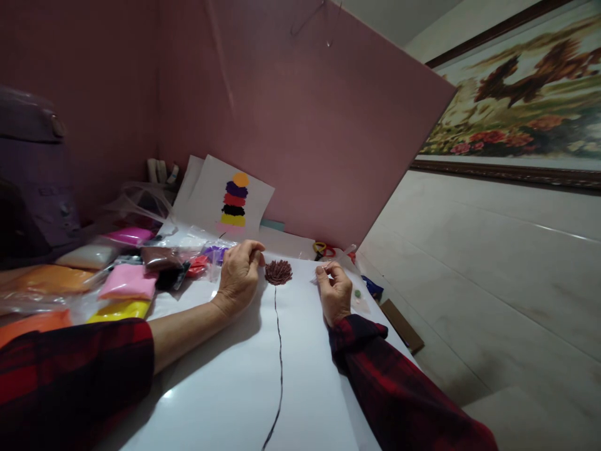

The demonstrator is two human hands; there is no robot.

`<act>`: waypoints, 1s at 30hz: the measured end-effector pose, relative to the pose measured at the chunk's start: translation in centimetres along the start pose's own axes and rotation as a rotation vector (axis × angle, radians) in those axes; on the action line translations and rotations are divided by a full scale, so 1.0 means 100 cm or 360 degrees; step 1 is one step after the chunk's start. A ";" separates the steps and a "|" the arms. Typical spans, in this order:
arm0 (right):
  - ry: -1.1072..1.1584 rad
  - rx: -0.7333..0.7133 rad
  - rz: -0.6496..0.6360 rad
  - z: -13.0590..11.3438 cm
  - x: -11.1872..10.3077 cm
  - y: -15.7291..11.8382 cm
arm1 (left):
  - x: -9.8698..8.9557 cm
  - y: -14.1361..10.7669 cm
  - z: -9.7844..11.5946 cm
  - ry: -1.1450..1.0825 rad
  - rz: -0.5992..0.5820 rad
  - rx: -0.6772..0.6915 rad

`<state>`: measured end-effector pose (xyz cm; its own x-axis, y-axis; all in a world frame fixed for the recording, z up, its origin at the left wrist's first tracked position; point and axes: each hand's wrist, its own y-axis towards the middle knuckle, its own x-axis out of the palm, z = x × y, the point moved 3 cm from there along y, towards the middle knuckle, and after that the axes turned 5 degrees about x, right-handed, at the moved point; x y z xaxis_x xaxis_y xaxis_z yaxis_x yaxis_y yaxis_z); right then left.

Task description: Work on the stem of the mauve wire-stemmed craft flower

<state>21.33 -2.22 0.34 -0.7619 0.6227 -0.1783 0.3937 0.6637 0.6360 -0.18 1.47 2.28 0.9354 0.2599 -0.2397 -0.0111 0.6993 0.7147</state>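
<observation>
Left hand (240,275) pinches near the brown flower (278,273); what it grasps, I can't tell. Right hand (335,292), right of it, pinches something clear.

My corner: pink panel up front, pale wall on the right
So I've got a big dusty-pink panel (300,125) standing behind my white counter (211,401), its right edge slanting down toward the back of the counter. Further right there's a pale tiled wall (507,250) with soft marbling and thin seams, and a dark-framed painting (530,94) of horses and red flowers hangs tilted in my view. A bit of greyish ceiling (399,15) shows up top. Light's kinda dim, darkest on the left, with a small bright glare spot on the countertop.
</observation>
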 end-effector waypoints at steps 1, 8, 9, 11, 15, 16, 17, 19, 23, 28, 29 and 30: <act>-0.0002 -0.0003 -0.0002 0.000 0.000 0.000 | 0.000 0.000 0.000 0.0001 -0.0005 0.0000; -0.0007 -0.0025 0.0002 0.001 0.000 0.001 | 0.000 0.000 0.000 0.0013 -0.0025 -0.0022; -0.0008 -0.0028 0.0003 0.001 0.001 0.001 | 0.000 0.000 0.000 0.0015 -0.0027 -0.0027; -0.0011 -0.0034 0.0007 0.001 0.000 0.001 | 0.000 0.001 0.000 0.0015 -0.0033 -0.0037; -0.0018 -0.0047 0.0005 0.001 0.000 0.001 | 0.000 0.001 0.001 0.0004 -0.0044 -0.0056; -0.0020 -0.0049 0.0005 0.001 0.000 0.001 | 0.000 0.001 0.001 0.0001 -0.0046 -0.0061; -0.0021 -0.0049 0.0004 0.001 0.000 0.001 | 0.000 0.001 0.001 -0.0003 -0.0048 -0.0065; -0.0024 -0.0050 0.0002 0.001 0.000 0.001 | 0.000 0.001 0.001 -0.0011 -0.0048 -0.0073; -0.0031 -0.0050 -0.0003 0.002 0.000 0.002 | 0.000 0.000 0.001 -0.0027 -0.0048 -0.0085; -0.0043 -0.0051 -0.0004 0.001 0.000 0.002 | 0.000 0.000 0.001 -0.0043 -0.0065 -0.0107; -0.0045 -0.0052 -0.0003 0.001 0.000 0.002 | 0.000 0.001 0.001 -0.0043 -0.0067 -0.0109; -0.0047 -0.0053 -0.0001 0.001 0.000 0.002 | 0.000 0.001 0.001 -0.0042 -0.0068 -0.0112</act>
<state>21.43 -2.04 0.36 -0.7465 0.6345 -0.2005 0.3754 0.6503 0.6605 -0.11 1.43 2.40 0.9446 0.2120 -0.2508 0.0049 0.7546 0.6562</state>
